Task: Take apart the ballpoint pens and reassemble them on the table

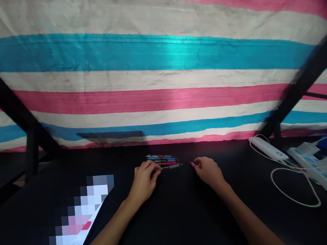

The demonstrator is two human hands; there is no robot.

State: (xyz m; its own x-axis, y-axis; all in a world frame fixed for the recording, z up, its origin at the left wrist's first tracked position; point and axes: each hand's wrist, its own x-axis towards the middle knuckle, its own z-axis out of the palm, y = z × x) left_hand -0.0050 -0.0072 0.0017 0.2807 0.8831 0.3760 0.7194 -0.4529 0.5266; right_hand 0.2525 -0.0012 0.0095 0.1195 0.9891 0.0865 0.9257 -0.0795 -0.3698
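My left hand is closed, thumb and fingers pinching one end of a grey pen that points to the right. Just beyond that pen, several more pens lie side by side on the black table, with blue, dark and red barrels. A short gap to the right, my right hand is closed around a red pen. Only the red end of this one shows, pointing left; the fingers hide the rest of it.
At left lies a lit phone, its screen partly pixelated. A white power bank with a looping white cable and a white power strip are at right. Behind the table hangs a striped sheet between dark frame bars.
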